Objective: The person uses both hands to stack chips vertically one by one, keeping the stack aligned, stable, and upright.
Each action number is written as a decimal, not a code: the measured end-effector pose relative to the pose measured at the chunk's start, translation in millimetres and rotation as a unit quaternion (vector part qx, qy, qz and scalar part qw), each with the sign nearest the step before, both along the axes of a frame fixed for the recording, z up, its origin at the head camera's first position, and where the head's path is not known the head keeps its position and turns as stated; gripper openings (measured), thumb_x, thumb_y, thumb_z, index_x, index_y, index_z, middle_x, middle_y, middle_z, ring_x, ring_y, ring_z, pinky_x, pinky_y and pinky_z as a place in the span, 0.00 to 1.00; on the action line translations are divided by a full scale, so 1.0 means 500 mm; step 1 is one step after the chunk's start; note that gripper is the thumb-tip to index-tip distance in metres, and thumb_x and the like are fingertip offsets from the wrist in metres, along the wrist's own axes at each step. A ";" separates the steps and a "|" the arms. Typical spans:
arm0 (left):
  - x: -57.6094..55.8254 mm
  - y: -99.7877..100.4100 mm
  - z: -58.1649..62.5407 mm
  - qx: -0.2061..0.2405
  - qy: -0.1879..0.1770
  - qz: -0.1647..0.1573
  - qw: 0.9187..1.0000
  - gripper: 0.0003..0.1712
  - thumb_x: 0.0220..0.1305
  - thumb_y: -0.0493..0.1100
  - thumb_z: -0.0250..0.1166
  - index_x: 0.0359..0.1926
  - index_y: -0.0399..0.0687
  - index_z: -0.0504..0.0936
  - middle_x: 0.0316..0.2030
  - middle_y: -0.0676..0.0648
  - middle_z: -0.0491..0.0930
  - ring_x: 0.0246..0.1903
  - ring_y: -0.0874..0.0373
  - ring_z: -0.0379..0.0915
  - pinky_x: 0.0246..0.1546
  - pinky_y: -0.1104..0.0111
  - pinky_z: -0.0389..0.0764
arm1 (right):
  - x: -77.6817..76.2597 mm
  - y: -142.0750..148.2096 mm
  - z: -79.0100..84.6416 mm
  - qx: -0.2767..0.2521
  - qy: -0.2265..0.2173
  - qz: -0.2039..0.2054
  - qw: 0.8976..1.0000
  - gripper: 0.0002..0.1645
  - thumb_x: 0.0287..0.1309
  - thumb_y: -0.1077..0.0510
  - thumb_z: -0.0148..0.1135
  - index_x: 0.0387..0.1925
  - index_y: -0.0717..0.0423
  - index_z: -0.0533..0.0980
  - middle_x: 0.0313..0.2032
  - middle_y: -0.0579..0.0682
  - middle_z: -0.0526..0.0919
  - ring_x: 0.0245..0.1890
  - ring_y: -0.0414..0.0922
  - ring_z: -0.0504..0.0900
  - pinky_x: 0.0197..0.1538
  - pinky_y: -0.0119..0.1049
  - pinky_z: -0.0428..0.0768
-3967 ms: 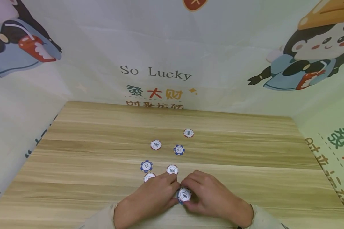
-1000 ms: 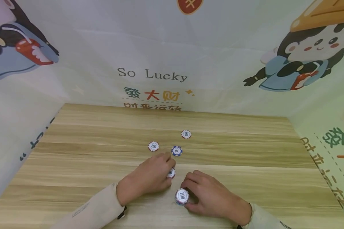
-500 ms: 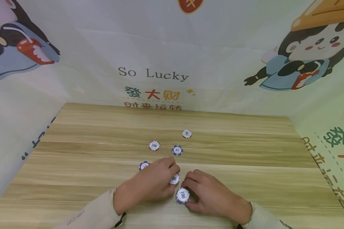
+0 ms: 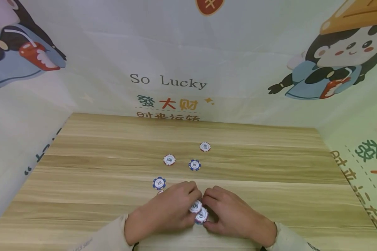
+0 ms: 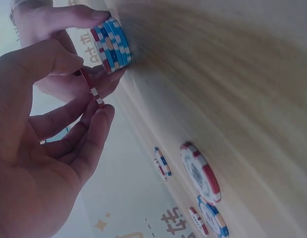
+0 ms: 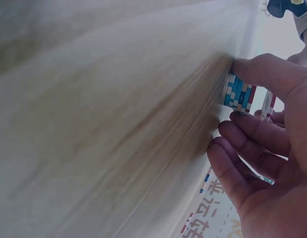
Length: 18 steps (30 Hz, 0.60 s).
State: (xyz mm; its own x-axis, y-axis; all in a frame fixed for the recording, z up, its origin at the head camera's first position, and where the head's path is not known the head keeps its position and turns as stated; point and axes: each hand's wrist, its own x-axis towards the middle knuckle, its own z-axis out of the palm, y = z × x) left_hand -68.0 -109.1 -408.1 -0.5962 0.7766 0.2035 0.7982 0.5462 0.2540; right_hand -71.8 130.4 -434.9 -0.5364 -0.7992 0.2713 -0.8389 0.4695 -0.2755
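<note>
Between thumb and fingertips, my left hand [image 4: 169, 205] pinches a red-and-white 100 poker chip [image 4: 195, 206]. In the left wrist view this chip [image 5: 95, 92] is tilted on edge, just off the top of a stack of poker chips [image 5: 111, 45]. The stack [image 6: 239, 94] is mostly blue, with a red-and-white chip on top. My right hand [image 4: 235, 212] grips its side, thumb [image 6: 252, 67] at one edge and fingers curled at the other. From the head view the held chip overlaps the stack's upper left edge.
Further back on the wooden table [image 4: 270, 157] lie a 100 chip [image 4: 169, 160], a blue 10 chip [image 4: 194, 165] and another 100 chip [image 4: 205, 146]. Left of my left hand is a blue 10 chip [image 4: 159, 183], and a chip half hidden by that hand. Printed cloth walls [image 4: 182, 48] enclose the table.
My left hand has picked up the 100 chip that lay in front of the stack and brought it toward me and right, up to the stack. My right hand has stayed at the stack.
</note>
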 end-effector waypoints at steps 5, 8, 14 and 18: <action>0.005 0.004 -0.005 0.010 -0.006 -0.004 1.000 0.20 0.56 0.43 0.76 0.48 0.42 0.84 0.41 0.50 0.79 0.39 0.61 0.76 0.44 0.69 0.83 | 0.001 0.002 0.001 -0.002 -0.003 -0.004 1.000 0.24 0.50 0.50 0.86 0.47 0.53 0.86 0.41 0.40 0.81 0.40 0.35 0.75 0.42 0.26 0.77; 0.008 0.006 -0.008 0.026 -0.008 -0.008 1.000 0.19 0.55 0.42 0.77 0.46 0.43 0.82 0.40 0.52 0.78 0.38 0.62 0.75 0.42 0.71 0.81 | 0.002 0.003 0.000 0.001 -0.008 -0.011 1.000 0.25 0.50 0.50 0.86 0.47 0.53 0.85 0.42 0.40 0.81 0.40 0.35 0.74 0.42 0.27 0.77; 0.013 0.010 -0.016 0.048 -0.011 -0.022 0.999 0.19 0.55 0.41 0.78 0.45 0.44 0.81 0.39 0.53 0.78 0.38 0.64 0.74 0.42 0.74 0.80 | 0.001 0.005 -0.004 0.008 -0.012 -0.019 1.000 0.25 0.49 0.47 0.87 0.44 0.52 0.84 0.41 0.39 0.80 0.40 0.35 0.74 0.42 0.28 0.78; 0.016 0.013 -0.018 0.047 -0.016 -0.025 0.998 0.18 0.58 0.42 0.79 0.46 0.44 0.81 0.40 0.53 0.78 0.38 0.65 0.74 0.43 0.75 0.80 | 0.001 0.006 -0.006 0.013 -0.021 -0.023 0.999 0.25 0.49 0.46 0.86 0.44 0.51 0.84 0.42 0.39 0.80 0.40 0.35 0.75 0.43 0.28 0.79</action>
State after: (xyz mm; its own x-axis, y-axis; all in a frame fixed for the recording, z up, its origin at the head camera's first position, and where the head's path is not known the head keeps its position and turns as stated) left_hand -60.0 -102.4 -417.0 -0.5646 0.7839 0.2582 0.8146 0.4790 0.3271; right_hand -71.3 133.5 -437.7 -0.5824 -0.7806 0.2270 -0.8048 0.5141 -0.2966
